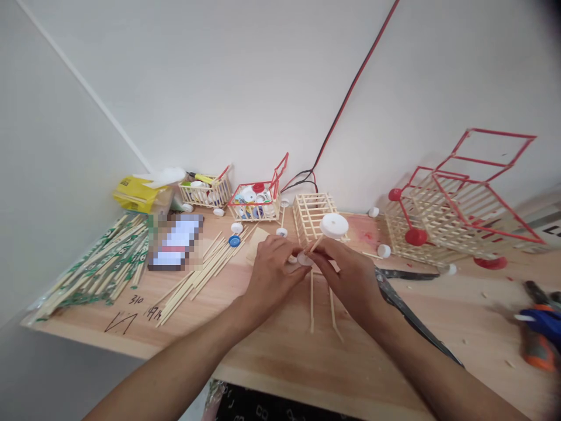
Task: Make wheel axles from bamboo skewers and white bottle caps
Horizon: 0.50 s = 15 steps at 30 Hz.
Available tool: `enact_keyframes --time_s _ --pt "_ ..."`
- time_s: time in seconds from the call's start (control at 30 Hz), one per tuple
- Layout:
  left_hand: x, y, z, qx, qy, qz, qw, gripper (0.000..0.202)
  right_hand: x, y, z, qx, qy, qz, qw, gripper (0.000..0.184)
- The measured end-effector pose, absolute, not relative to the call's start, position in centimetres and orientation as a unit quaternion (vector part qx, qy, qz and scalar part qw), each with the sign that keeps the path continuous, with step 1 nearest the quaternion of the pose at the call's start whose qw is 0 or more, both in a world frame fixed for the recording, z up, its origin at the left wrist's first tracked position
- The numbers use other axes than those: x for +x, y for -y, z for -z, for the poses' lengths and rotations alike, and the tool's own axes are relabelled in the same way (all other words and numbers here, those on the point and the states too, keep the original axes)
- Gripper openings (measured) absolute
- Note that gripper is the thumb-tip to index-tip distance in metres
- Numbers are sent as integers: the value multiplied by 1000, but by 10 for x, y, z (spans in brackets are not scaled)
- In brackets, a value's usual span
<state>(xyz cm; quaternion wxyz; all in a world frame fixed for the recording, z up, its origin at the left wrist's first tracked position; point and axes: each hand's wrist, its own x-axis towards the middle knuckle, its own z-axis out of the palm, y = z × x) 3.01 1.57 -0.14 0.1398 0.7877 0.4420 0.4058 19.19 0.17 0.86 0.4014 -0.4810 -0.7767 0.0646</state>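
Note:
My left hand point(272, 266) pinches a small whitish bottle cap point(304, 259) between thumb and fingers. Close against it, my right hand point(348, 269) grips a short wooden stick point(316, 243), its fingers closed. At the stick's far end is a larger white cap point(334, 225), like a wheel. Whether the stick's near end enters the small cap is hidden by the fingers. Just behind my hands stands a little cart frame point(316, 211) built of wooden sticks, with the white cap partly covering it. Thin stick handles point(312, 301) stretch toward me below my hands.
Loose wooden sticks point(214, 263), a blurred phone point(176, 242) and bagged chopsticks point(103, 257) lie left. Stick baskets point(254, 204) holding caps line the wall. Black-handled shears point(412, 318) lie beside my right forearm. Stacked red-trimmed carts point(451, 216) and a glue-gun-like tool point(541, 333) are right.

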Motion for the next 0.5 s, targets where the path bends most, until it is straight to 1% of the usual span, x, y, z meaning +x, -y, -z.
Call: enact_keyframes --time_s 0.5 --pt "30 -14 0 787 -443 -405 143 18 192 -1 -9 -480 777 -46 404 9"
